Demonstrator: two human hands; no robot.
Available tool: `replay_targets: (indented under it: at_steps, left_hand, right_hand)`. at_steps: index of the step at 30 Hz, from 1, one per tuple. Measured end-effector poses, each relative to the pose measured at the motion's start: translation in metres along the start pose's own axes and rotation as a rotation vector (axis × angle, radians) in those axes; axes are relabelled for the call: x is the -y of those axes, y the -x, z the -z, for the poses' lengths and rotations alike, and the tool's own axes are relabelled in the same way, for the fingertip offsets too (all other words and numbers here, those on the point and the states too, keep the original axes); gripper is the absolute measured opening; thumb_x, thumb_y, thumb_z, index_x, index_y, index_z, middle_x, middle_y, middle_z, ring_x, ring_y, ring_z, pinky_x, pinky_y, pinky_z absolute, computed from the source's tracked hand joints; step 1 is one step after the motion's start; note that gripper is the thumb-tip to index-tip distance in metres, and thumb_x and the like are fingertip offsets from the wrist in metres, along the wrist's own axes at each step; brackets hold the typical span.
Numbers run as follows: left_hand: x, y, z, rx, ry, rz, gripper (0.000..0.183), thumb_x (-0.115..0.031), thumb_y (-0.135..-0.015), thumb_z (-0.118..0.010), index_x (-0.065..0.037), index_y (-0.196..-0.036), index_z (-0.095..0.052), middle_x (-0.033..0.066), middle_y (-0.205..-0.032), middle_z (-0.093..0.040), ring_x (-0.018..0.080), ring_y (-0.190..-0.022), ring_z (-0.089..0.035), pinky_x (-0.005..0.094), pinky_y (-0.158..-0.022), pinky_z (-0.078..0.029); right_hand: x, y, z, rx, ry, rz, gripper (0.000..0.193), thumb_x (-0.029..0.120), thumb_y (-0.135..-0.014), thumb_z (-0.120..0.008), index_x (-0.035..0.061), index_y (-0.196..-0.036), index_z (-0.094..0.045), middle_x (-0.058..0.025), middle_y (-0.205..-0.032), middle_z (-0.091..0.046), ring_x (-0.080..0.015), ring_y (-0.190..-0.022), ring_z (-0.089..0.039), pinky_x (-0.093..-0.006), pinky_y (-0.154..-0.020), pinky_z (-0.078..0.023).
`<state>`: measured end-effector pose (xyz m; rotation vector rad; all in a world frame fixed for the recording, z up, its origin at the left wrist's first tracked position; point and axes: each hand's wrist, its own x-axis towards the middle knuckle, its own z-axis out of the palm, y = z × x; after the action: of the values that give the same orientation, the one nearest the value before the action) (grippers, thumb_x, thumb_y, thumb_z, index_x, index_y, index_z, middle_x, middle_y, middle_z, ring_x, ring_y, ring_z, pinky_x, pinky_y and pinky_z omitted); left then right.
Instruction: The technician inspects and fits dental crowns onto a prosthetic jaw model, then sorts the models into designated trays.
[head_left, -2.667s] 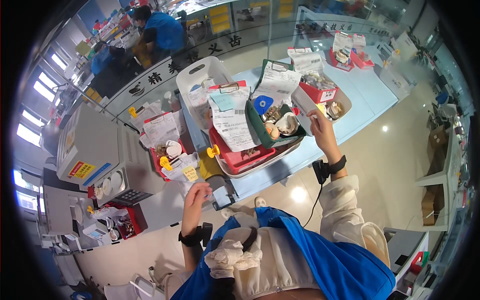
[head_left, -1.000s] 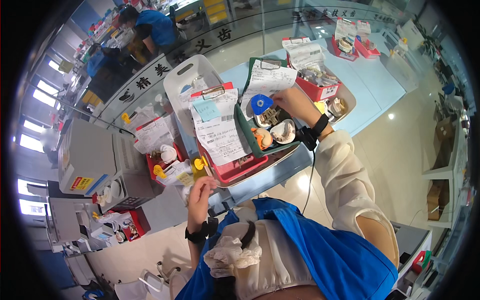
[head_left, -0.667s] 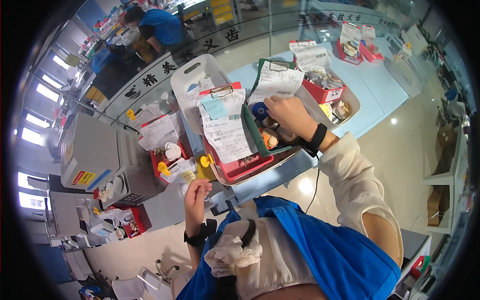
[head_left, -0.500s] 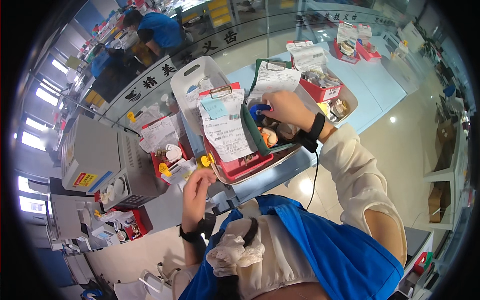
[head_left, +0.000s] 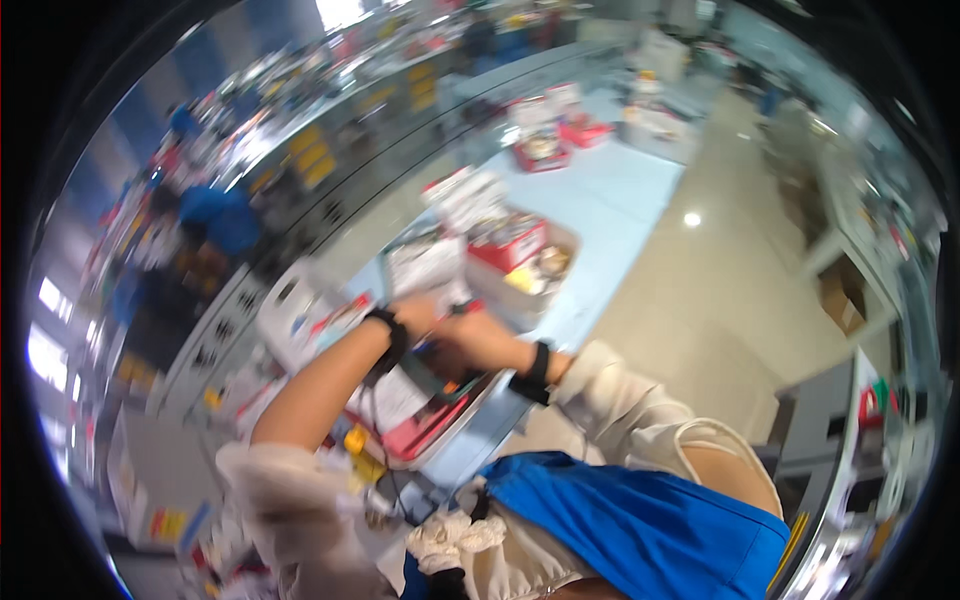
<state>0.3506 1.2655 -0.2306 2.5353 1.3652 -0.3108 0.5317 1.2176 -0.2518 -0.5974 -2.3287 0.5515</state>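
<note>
My left hand [head_left: 416, 314] reaches across to the trays and is close to or touching my right hand [head_left: 482, 340]. Motion smears both sets of fingers, so whether they hold anything does not show. Below them is a dark tray whose contents are mostly covered by my hands, with a little orange in it. Beside it lies a red tray [head_left: 432, 432] with a white paper slip [head_left: 395, 398] over it. A clipboard with a printed sheet [head_left: 428, 265] stands just beyond my hands. These trays sit in a long white bin [head_left: 290, 310] with a handle slot.
Another red tray [head_left: 515, 242] with papers stands at the bin's right end. Further along the pale blue table [head_left: 610, 205] are more red trays [head_left: 541, 152] and a clear box [head_left: 660, 132]. A glass partition runs behind the table. A yellow clip [head_left: 357, 440] is near the front left.
My left hand has moved from the bin's front edge up and over to my right hand. The whole view has swung, so the bin now appears further left and lower.
</note>
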Motion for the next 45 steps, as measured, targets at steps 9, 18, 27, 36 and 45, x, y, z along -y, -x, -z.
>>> replay_targets:
  at_steps: [9, 18, 27, 36, 45]
  left_hand:
    - [0.017, -0.048, -0.004, 0.509, -0.258, -0.107, 0.04, -0.04, -0.086, -0.048, -0.007, -0.099, -0.067, 0.0187, -0.098, -0.066, 0.0337, -0.093, -0.064, 0.0429, -0.08, -0.048]
    - [0.027, -0.076, -0.015, 0.554, -0.447, -0.067, 0.032, -0.032, -0.077, -0.058, -0.007, -0.095, -0.069, 0.0167, -0.095, -0.068, 0.0318, -0.092, -0.065, 0.0397, -0.077, -0.051]
    - [0.038, -0.088, -0.017, 0.677, -0.512, -0.125, 0.039, -0.041, -0.074, -0.062, -0.013, -0.101, -0.069, 0.0124, -0.1, -0.068, 0.0286, -0.093, -0.064, 0.0375, -0.081, -0.05]
    - [-0.013, -0.079, 0.013, 0.769, -0.704, -0.154, 0.042, -0.037, -0.085, -0.047, -0.007, -0.11, -0.065, 0.0156, -0.108, -0.065, 0.0286, -0.103, -0.062, 0.038, -0.086, -0.049]
    - [-0.042, 0.012, 0.072, -0.196, -0.505, 0.18, 0.029, -0.036, -0.059, -0.071, -0.01, -0.073, -0.07, 0.0136, -0.074, -0.066, 0.0297, -0.072, -0.066, 0.0381, -0.062, -0.051]
  right_hand:
    - [0.031, 0.05, 0.017, -0.133, 0.041, -0.273, 0.043, 0.005, -0.073, -0.063, 0.0126, -0.115, -0.057, -0.0113, -0.107, -0.057, -0.0336, -0.09, -0.06, -0.0414, -0.07, -0.051]
    - [0.014, 0.06, 0.004, -0.33, 0.051, -0.347, 0.04, 0.007, -0.073, -0.063, 0.0064, -0.11, -0.048, -0.0151, -0.102, -0.052, -0.0377, -0.082, -0.058, -0.0438, -0.067, -0.049]
    - [0.007, 0.061, -0.007, -0.329, -0.04, -0.423, 0.029, 0.009, -0.073, -0.059, 0.0047, -0.101, -0.055, -0.0143, -0.09, -0.057, -0.0351, -0.081, -0.058, -0.043, -0.066, -0.047]
    - [-0.004, 0.069, -0.006, -0.328, -0.024, -0.364, 0.04, 0.006, -0.068, -0.062, 0.0052, -0.107, -0.056, -0.0156, -0.098, -0.059, -0.0367, -0.09, -0.059, -0.0431, -0.074, -0.048]
    - [-0.001, 0.058, -0.006, -0.272, -0.101, -0.367, 0.032, 0.005, -0.073, -0.058, 0.0045, -0.105, -0.06, -0.0163, -0.096, -0.061, -0.0364, -0.09, -0.059, -0.0434, -0.076, -0.047]
